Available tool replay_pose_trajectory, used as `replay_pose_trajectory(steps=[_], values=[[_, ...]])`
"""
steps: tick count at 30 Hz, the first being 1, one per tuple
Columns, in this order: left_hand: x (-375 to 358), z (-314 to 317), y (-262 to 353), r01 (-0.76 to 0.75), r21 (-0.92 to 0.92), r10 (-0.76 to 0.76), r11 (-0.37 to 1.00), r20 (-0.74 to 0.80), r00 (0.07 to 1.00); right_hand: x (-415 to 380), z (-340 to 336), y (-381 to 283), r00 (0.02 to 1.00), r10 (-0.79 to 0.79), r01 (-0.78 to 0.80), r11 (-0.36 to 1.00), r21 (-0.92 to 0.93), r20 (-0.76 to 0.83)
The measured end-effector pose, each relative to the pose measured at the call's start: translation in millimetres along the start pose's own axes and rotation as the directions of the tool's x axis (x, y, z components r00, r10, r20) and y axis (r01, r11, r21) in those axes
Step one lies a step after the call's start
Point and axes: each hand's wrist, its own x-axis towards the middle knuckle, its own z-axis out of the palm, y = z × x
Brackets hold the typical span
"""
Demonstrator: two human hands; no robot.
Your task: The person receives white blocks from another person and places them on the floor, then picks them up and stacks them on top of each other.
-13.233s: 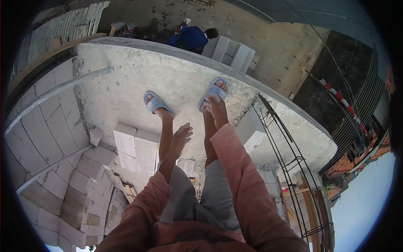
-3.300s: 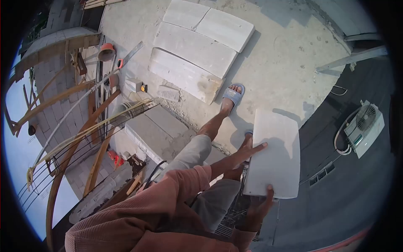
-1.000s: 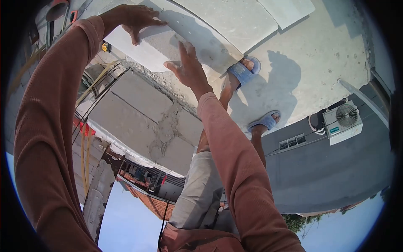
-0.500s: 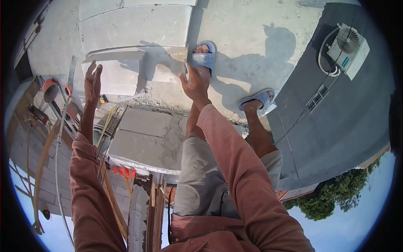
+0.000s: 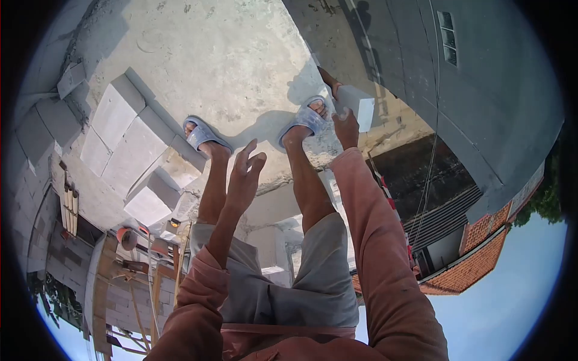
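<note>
My left hand (image 5: 245, 174) hangs over the floor between my two legs, holding nothing, with its thumb and fingers apart. My right hand (image 5: 346, 129) reaches out to the floor's edge, thumb and fingers apart. Its fingertips overlap the lower corner of a pale grey lightweight concrete block (image 5: 356, 107) in this view. Another person's hand (image 5: 330, 81) grips the far side of that block; the rest of that person is mostly hidden beyond the edge.
Pale blocks (image 5: 135, 147) are stacked on the concrete floor (image 5: 211, 54) at left. A tape measure (image 5: 175, 222) lies near a red bucket (image 5: 127, 238). The floor drops off along its right edge beside a grey wall (image 5: 469, 114). My sandalled feet stand on the floor.
My view has swung right, away from the stacked blocks. My right hand has moved out to the edge, where another person's hand and a block have come into view. My left hand stays empty.
</note>
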Motion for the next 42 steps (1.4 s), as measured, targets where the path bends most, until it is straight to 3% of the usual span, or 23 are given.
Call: replay_pose_trajectory(steps=[2,3,5,8,12,15,18,25,31,33,34,35,38,40,42], values=[[31,29,14,-0.032,0.121,0.024,0.992,0.066,0.998,30,-17,42,0.987,0.122,-0.127,0.991,-0.040,-0.101],[47,37,13,-0.028,0.158,0.016,0.987,0.078,0.997,47,-25,64,0.985,0.158,-0.162,0.985,-0.056,-0.072],[77,50,10,-0.017,0.209,-0.004,0.978,0.098,0.995,84,-16,124,0.992,0.074,-0.084,0.991,-0.101,-0.103],[123,53,-9,-0.052,0.327,0.014,0.944,0.116,0.993,130,-14,160,0.985,0.166,-0.175,0.920,-0.352,-0.056],[180,15,-36,-0.142,0.528,0.031,0.837,0.214,0.976,181,18,222,0.989,0.151,-0.138,0.873,-0.469,-0.010],[195,-5,-32,-0.065,0.545,-0.013,0.836,0.138,0.990,191,53,245,0.993,0.093,-0.049,0.883,-0.467,0.071],[203,-15,-28,-0.006,0.627,-0.070,0.779,0.096,0.993,193,75,257,0.994,0.094,-0.106,0.951,-0.290,-0.056],[203,-29,-26,0.008,0.579,-0.072,0.815,0.088,0.994,188,52,212,0.952,0.298,-0.238,0.861,-0.449,0.066],[133,-26,16,0.045,0.355,-0.007,0.934,-0.107,0.994,87,-85,171,1.000,-0.027,0.028,0.887,-0.461,0.010],[118,-21,2,0.027,0.339,0.015,0.940,-0.120,0.993,61,-136,146,0.994,-0.106,0.083,0.911,-0.404,-0.035],[103,-7,0,0.053,0.223,-0.025,0.973,-0.126,0.992,47,-160,135,0.973,-0.214,0.155,0.884,-0.441,-0.088],[88,7,-11,0.073,0.132,-0.059,0.989,-0.110,0.992,25,-185,93,0.996,-0.024,-0.008,0.930,-0.366,-0.082],[37,59,-50,0.165,-0.205,-0.188,0.965,-0.097,0.977,-22,-240,34,0.993,0.024,-0.039,0.991,-0.130,-0.115],[-3,80,-48,0.207,-0.479,-0.248,0.853,-0.023,0.968,-55,-260,-8,0.995,-0.090,0.095,0.982,0.161,-0.041],[-33,85,-49,0.264,-0.664,-0.304,0.700,0.058,0.951,-91,-266,-60,0.986,-0.150,0.125,0.958,0.260,0.077]])
